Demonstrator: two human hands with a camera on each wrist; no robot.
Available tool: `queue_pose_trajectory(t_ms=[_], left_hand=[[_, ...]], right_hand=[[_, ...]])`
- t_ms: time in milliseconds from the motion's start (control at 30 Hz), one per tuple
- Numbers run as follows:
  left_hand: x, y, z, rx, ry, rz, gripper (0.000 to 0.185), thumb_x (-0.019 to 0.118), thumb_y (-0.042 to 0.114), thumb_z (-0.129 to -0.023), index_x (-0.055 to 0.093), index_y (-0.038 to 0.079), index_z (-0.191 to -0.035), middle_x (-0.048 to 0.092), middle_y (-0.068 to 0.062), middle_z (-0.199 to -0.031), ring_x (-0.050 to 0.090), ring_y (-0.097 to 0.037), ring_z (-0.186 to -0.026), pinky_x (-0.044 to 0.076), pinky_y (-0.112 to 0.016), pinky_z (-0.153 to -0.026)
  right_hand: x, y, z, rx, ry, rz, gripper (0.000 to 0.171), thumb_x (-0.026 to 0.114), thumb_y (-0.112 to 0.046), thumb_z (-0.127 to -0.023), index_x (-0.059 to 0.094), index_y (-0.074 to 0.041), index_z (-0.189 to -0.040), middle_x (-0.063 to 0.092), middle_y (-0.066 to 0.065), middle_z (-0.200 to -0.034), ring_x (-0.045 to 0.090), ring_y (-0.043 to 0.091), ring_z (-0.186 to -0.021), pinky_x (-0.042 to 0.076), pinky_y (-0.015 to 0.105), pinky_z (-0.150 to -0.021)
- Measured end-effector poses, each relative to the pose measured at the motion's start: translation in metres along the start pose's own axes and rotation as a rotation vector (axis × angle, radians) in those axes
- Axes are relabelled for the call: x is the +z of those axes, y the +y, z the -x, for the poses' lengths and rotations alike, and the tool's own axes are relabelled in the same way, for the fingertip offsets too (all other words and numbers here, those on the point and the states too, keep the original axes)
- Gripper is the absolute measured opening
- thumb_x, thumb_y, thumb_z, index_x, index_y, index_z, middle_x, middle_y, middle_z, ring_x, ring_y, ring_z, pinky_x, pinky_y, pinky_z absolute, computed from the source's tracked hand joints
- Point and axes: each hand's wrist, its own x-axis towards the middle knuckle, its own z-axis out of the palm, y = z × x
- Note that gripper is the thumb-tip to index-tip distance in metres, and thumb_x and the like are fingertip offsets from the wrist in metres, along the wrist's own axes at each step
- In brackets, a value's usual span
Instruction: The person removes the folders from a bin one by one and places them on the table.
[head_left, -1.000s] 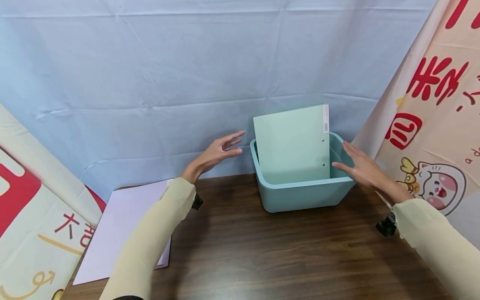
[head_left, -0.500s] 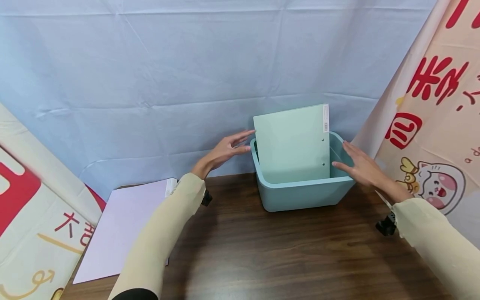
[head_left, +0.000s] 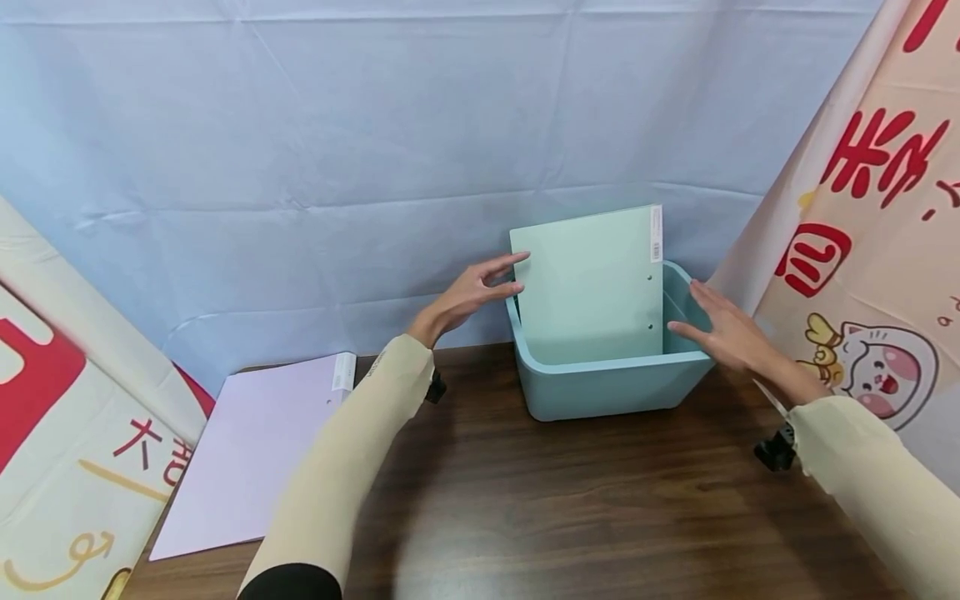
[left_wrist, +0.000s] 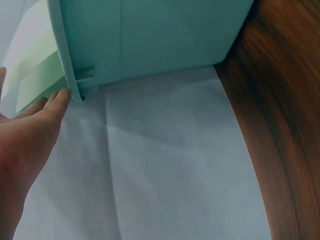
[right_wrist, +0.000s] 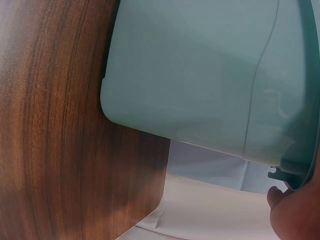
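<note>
Dark wood table (head_left: 570, 500), pale blue cloth backdrop (head_left: 337, 150), printed banners (head_left: 877, 225) flanking, both hands spread flat at teal bin (head_left: 615, 387)

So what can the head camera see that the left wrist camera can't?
Only the head view shows the purple folder lying flat on the table, the right hand resting on the teal bin, and the cartoon banners. Only the left wrist view shows the bin's outer side and the underside of its rim up close. Both show the bin, the left hand at the green folder, the table and the blue cloth.
</note>
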Motion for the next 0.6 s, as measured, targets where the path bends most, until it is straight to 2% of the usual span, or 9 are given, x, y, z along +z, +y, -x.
queue_pose_trajectory(t_ms=[133,333,600], left_hand=[[0.003,-0.002,-0.007,-0.019,0.007,0.025,0.059,0.069,0.035,-0.104,0.048,0.042,-0.159,0.034,0.015,-0.169,0.028,-0.015,-0.159,0.032,-0.051,-0.126],[0.006,-0.002,-0.013,-0.062,0.046,0.046,0.061,0.074,0.036,-0.101,0.051,0.045,-0.156,0.031,0.014,-0.171,0.029,-0.023,-0.160,0.029,-0.052,-0.127],[0.009,-0.003,-0.025,-0.058,0.104,0.094,0.066,0.083,0.029,-0.094,0.056,0.039,-0.154,0.035,0.008,-0.170,0.042,-0.025,-0.153,0.039,-0.050,-0.122]], right_hand=[[-0.001,0.000,0.000,0.005,-0.007,0.006,0.095,0.054,-0.051,-0.107,0.006,0.006,-0.167,0.009,0.034,-0.171,0.012,0.057,-0.156,0.014,0.081,-0.117],[0.000,0.000,0.000,0.009,-0.012,0.013,0.096,0.054,-0.052,-0.107,0.007,0.006,-0.166,0.010,0.034,-0.171,0.013,0.057,-0.156,0.015,0.081,-0.117],[0.001,0.002,-0.001,0.009,-0.001,0.008,0.095,0.055,-0.051,-0.107,0.007,0.006,-0.167,0.011,0.034,-0.171,0.013,0.058,-0.156,0.015,0.081,-0.117]])
